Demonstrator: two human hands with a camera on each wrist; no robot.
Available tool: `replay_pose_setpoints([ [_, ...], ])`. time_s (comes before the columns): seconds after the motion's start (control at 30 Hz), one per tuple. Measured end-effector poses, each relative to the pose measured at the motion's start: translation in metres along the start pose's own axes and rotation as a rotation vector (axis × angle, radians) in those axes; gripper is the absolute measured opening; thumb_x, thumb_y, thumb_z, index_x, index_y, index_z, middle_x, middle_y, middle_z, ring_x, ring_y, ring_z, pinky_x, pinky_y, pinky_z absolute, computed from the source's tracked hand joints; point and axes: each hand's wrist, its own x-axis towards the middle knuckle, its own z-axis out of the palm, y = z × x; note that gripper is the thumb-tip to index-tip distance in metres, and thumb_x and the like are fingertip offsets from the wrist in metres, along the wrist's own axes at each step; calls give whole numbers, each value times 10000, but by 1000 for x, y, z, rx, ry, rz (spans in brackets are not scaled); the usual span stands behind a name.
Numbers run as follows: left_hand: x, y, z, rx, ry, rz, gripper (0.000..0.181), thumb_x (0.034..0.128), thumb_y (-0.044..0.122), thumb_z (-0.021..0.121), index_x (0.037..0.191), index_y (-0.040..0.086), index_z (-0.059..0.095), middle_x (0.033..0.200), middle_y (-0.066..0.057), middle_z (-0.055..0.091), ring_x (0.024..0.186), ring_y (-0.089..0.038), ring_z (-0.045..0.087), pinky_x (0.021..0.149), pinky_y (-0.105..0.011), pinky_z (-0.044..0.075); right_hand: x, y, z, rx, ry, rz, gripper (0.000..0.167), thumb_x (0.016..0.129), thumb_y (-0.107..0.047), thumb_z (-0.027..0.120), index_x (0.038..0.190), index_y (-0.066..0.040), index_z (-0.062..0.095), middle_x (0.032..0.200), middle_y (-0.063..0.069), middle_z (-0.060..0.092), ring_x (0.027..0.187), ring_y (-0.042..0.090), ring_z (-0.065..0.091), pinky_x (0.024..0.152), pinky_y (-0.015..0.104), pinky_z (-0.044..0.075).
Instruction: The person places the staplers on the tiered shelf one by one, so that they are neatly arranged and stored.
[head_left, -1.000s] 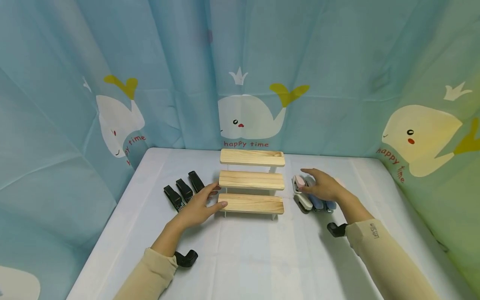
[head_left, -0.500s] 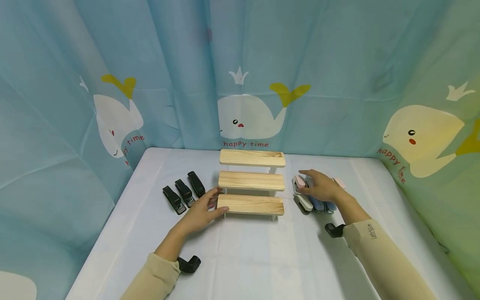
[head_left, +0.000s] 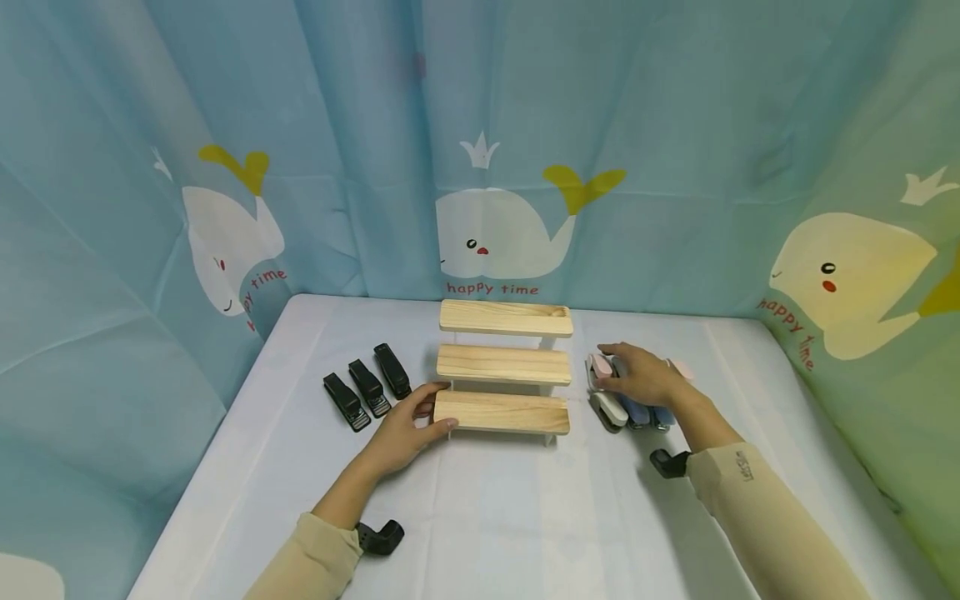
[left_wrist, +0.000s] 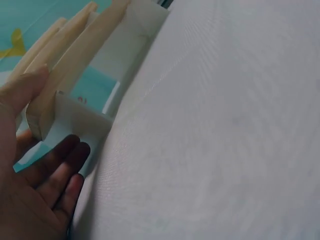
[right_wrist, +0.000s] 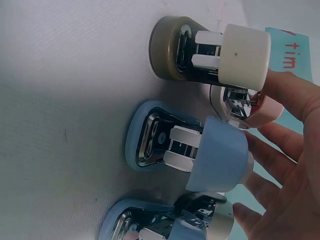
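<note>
Nearest are two beige sleeves (head_left: 772, 517), each with a black wrist device (head_left: 381, 538) by the cuff, above the white table (head_left: 480, 517). The left hand (head_left: 400, 433) holds one end of the lowest shelf (head_left: 513, 412) of the wooden rack (head_left: 502, 365) between thumb and forefinger; the other fingers curve loosely near a white leg (left_wrist: 85, 117). I think this hold serves to keep the rack steady. The right hand (head_left: 642, 377), well apart from the left, is over a close group of small staplers; its fingers are spread, and I do not see them clamped on any. A white stapler (head_left: 611, 408) stands in front, next to two blue staplers (right_wrist: 217, 155), and a pink stapler (head_left: 601, 367) is just behind it. Probably they stand so close in order that one hand can reach them all.

The rack is between this group and three black staplers (head_left: 369, 387), which lie in a slanted row, perhaps so that each stays separate. I notice no box or bowl; the three shelves, rising like steps, are the nearest thing to a container. Behind everything hangs a blue curtain (head_left: 360, 100) with whales
</note>
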Motion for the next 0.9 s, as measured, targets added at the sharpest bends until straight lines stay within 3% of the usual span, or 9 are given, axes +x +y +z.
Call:
replay_pose_setpoints([
  [0.5,-2,-1,1,28,38,-21,613,905,412,806,1459,325,558,1314,-17,690,1263,-259,635,1097,-537,460,5,1,0,-9,-48,-26,760,987,-452,688,1555,-18,431,1594,343,356,1454,597,316,1125,757,294],
  [0.9,-1,-3,1,28,40,-15,611,902,424,808,1454,346,558,1278,2,699,1229,-242,641,1076,-538,470,13,0,-1,40,-77,-15,719,976,-384,720,1507,25,457,1526,330,459,1410,572,405,1115,719,346],
])
